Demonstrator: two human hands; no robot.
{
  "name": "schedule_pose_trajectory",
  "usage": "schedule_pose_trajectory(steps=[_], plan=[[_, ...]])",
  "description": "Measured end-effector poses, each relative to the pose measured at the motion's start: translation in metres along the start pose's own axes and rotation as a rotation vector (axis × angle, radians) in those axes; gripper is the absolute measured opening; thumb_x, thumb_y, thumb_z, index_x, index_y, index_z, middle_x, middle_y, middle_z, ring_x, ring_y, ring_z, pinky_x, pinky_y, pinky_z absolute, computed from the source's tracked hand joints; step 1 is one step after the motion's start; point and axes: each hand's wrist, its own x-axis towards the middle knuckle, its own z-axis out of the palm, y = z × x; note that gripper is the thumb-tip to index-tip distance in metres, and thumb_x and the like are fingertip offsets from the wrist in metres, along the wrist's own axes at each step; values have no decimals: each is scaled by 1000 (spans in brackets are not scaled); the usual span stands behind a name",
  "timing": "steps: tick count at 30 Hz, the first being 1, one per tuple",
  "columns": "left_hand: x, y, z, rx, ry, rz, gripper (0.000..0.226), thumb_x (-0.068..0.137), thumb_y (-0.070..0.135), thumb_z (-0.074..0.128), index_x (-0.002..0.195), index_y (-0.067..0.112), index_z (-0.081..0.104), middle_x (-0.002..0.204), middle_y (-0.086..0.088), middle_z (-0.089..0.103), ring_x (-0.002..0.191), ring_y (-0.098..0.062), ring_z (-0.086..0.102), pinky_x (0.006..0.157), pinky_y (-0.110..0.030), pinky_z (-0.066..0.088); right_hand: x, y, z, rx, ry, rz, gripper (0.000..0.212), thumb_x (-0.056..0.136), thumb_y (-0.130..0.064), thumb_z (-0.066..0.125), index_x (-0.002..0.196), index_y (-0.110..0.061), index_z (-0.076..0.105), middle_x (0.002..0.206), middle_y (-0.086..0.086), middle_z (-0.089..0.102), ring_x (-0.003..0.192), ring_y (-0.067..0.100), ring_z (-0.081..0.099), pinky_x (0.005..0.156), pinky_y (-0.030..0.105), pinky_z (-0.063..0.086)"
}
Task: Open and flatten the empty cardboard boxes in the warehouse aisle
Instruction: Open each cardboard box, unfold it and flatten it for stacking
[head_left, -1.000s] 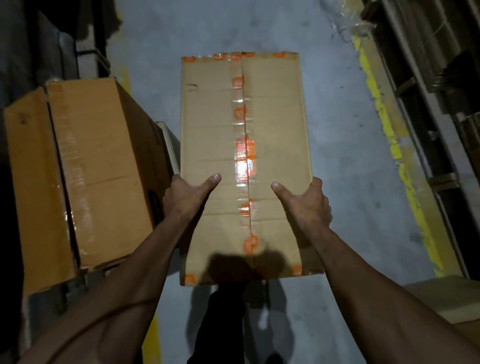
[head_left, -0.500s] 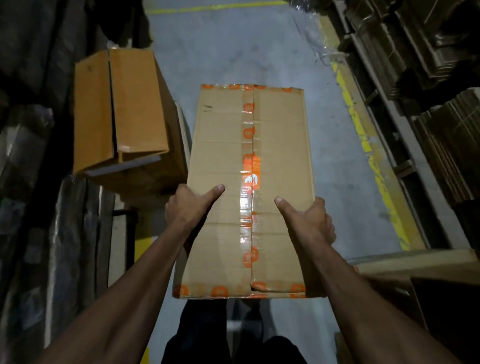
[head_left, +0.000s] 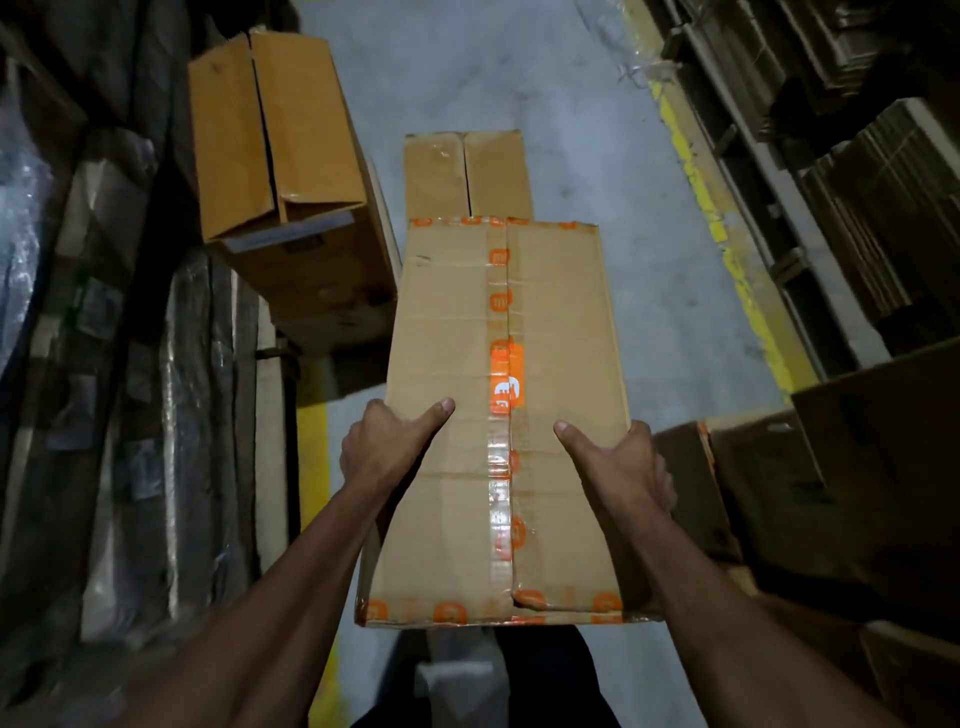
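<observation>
While both hands (head_left: 498, 457) grip it, taped box (head_left: 452, 364) looks sealed

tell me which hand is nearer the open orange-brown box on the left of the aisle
Left. The left hand grips the held box's left edge, below the open box; the right hand grips the opposite edge.

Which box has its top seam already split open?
The darker orange-brown box at upper left: its top flaps gape apart, while the held box is taped shut with orange-printed tape.

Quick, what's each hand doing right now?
Left hand: closed on the left side of the taped box.
Right hand: closed on the right side of the same box.
</observation>
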Motion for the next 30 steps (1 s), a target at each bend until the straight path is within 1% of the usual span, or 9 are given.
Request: schedule_pose_trajectory(steps=[5,9,12,15,17,21,26,28,30], plan=[[-31,-67,15,24,-38,5,75,73,79,62,106,12,55,98,-4,56,92,-30,55,75,-36,45,-44,55,40,-2,1,35,99,73,-79,63,143,-15,39,136,14,55,123,38,52,98,48,44],[-48,-124,36,29,-46,-9,78,72,80,62,104,9,56,96,-5,55,99,-35,58,75,-36,45,-67,101,80,-24,3,55,101,70,-84,61,141,-16,40,134,15,57,122,39,54,96,47,44],[-54,-162,62,18,-50,-32,78,71,80,63,106,10,58,99,-4,60,100,-34,59,79,-38,49,-71,134,107,-51,5,67,102,71,-83,60,144,-15,38,135,15,56,122,38,54,94,45,43],[-57,-195,92,-48,-31,-43,75,67,80,63,107,16,62,101,-3,68,98,-32,63,82,-42,53,-63,167,134,-41,1,73,95,72,-81,62,138,-15,42,130,14,59,118,38,55,94,45,44],[-54,-210,116,-85,-12,-38,78,63,81,59,108,18,64,102,-2,70,98,-32,64,82,-41,53,-50,189,154,-18,13,75,92,71,-81,63,133,-16,45,126,13,61,114,38,56,94,46,44],[-40,-236,166,-124,27,-14,78,62,75,55,113,17,64,107,-4,71,102,-32,64,83,-39,50,-24,224,191,7,26,57,90,74,-76,65,136,-14,43,128,13,59,116,38,55,94,46,42],[-13,-262,213,-161,67,32,75,69,72,59,117,14,61,109,-6,69,103,-32,63,85,-42,51,6,250,232,68,65,23,92,73,-74,68,139,-15,39,130,13,56,120,38,53,99,50,42],[4,-269,226,-157,80,44,67,78,66,67,120,13,60,111,-7,69,105,-32,63,83,-38,48,18,254,249,86,80,10,94,73,-74,67,140,-15,38,132,13,56,121,38,53,99,50,42],[20,-275,238,-149,89,59,61,83,59,68,122,12,60,113,-7,68,106,-31,62,79,-34,43,30,259,265,95,94,5,95,73,-75,66,141,-15,37,133,13,56,121,39,53,98,49,42]])
